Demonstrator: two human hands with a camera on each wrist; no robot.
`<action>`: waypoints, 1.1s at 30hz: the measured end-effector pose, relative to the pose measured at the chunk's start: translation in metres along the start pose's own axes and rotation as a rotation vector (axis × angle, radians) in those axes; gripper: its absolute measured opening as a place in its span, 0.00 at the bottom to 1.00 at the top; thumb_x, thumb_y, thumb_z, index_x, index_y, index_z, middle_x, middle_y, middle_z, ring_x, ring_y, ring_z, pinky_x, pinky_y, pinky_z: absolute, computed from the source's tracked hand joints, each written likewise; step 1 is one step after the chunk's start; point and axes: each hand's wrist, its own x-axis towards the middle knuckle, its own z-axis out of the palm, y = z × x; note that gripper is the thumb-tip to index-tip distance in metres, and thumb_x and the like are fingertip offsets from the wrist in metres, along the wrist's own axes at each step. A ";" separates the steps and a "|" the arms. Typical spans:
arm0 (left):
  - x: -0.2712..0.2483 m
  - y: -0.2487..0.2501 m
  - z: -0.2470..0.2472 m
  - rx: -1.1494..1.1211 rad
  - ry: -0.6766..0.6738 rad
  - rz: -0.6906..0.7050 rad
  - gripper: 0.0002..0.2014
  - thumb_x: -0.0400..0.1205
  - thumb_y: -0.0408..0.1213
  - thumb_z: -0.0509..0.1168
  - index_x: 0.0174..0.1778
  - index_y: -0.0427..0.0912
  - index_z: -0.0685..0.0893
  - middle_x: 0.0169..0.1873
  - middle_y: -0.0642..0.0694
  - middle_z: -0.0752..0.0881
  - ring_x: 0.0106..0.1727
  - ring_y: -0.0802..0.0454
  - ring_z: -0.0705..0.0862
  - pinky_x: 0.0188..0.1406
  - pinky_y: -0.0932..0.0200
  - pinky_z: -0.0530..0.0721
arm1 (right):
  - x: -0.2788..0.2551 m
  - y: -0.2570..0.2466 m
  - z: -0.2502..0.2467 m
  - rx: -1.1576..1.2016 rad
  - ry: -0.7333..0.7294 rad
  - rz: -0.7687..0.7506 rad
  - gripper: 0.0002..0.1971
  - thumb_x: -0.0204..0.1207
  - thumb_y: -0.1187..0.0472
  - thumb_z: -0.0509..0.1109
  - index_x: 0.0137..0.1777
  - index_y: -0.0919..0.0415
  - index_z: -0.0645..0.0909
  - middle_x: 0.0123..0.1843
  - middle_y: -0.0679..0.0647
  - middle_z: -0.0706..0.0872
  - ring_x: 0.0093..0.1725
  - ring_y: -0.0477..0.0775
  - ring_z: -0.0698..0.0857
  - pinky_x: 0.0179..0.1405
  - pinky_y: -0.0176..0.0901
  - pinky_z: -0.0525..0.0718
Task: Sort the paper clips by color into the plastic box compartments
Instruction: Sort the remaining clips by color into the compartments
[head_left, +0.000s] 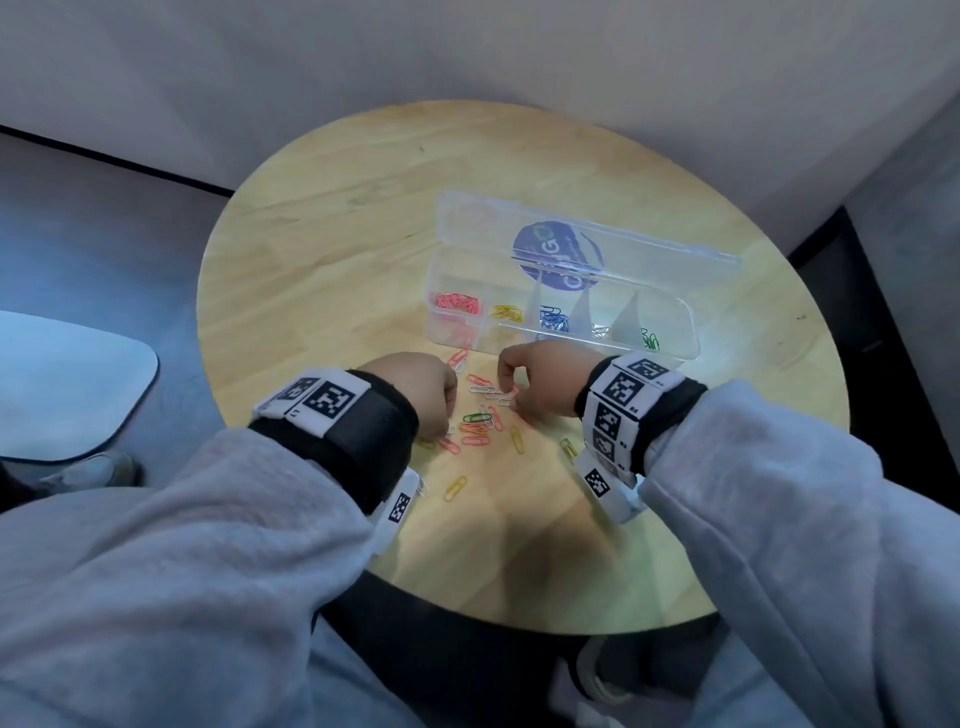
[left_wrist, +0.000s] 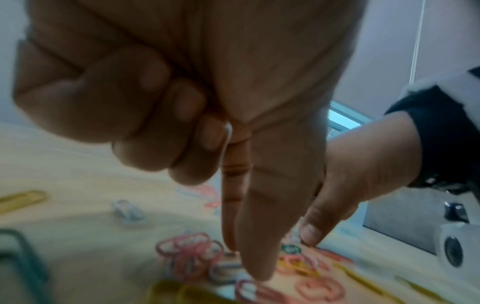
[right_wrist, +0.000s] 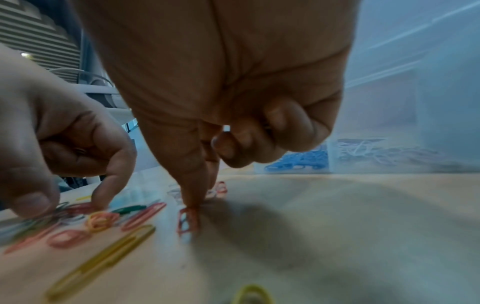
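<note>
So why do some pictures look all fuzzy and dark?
Head view: sharp, edges bent by the wide lens, glare on the clear plastic box. Left wrist view: left hand shadowed, clips smeared. Right wrist view: right hand shades the round wooden table; nearby clips blurry.

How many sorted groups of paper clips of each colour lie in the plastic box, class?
Red paper clips: 1 group
Yellow paper clips: 1 group
Blue paper clips: 1 group
White paper clips: 1 group
Green paper clips: 1 group
Total: 5 groups in the plastic box
</note>
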 end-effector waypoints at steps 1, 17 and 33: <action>0.002 0.001 0.002 0.015 -0.014 0.000 0.06 0.76 0.36 0.70 0.44 0.48 0.80 0.34 0.53 0.78 0.40 0.52 0.77 0.24 0.63 0.65 | 0.000 0.000 0.001 -0.005 0.004 -0.007 0.05 0.75 0.59 0.68 0.48 0.50 0.78 0.35 0.43 0.73 0.36 0.48 0.75 0.28 0.37 0.71; 0.014 0.002 0.011 0.104 -0.060 -0.056 0.16 0.76 0.47 0.72 0.53 0.40 0.86 0.42 0.47 0.84 0.43 0.49 0.80 0.39 0.59 0.75 | 0.003 -0.006 0.006 0.134 0.016 -0.025 0.04 0.73 0.59 0.72 0.46 0.53 0.81 0.33 0.41 0.73 0.35 0.45 0.75 0.28 0.30 0.69; 0.016 -0.001 0.008 0.084 -0.070 -0.014 0.12 0.75 0.43 0.73 0.51 0.41 0.87 0.46 0.47 0.88 0.47 0.48 0.84 0.40 0.58 0.77 | -0.003 0.003 0.006 0.122 -0.073 -0.024 0.11 0.71 0.59 0.74 0.31 0.54 0.77 0.30 0.45 0.76 0.29 0.43 0.73 0.28 0.33 0.73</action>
